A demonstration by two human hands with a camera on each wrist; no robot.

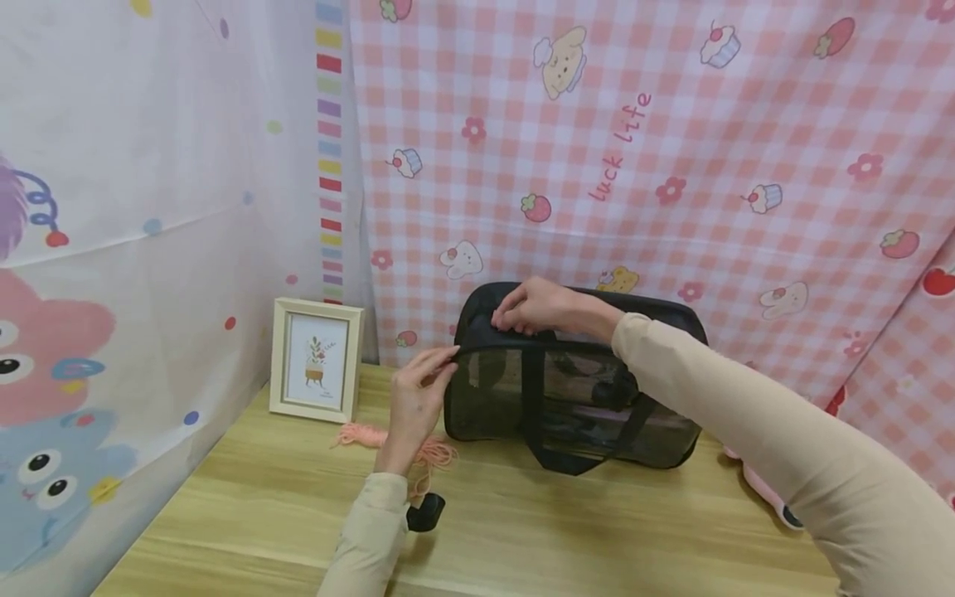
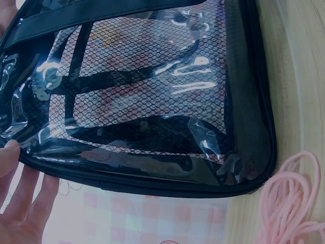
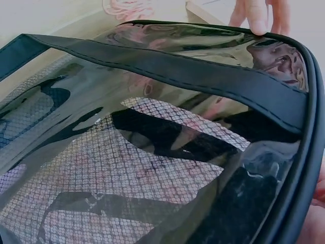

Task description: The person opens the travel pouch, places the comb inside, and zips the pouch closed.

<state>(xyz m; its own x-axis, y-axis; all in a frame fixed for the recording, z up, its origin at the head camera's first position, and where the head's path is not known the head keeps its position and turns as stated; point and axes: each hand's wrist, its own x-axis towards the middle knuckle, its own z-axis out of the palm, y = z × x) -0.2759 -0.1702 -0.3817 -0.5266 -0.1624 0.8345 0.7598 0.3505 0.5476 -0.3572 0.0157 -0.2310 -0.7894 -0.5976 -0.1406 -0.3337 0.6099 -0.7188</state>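
A black bag (image 1: pixel 488 398) with clear plastic and mesh panels and a strap handle (image 1: pixel 533 406) stands on the table against the cloth backdrop. At its upper left corner my left hand (image 1: pixel 419 390) pinches the edge, thumb on the near side and fingers behind, as the left wrist view (image 2: pixel 23 208) shows. My right hand (image 1: pixel 540 305) is over the bag's top near the left end, fingertips brought together at the black top edge. What exactly lies between those fingertips is hidden. In the right wrist view only part of the right hand (image 3: pixel 312 218) shows, beside the piped edge.
Behind my left wrist lies a bundle of pink cord (image 1: pixel 436 452), with a small black object (image 1: pixel 426 512) near it. A cream picture frame (image 1: pixel 278 356) stands at the table's back left. Partly behind my right sleeve is a pink item (image 1: pixel 764 491) with a dark end.
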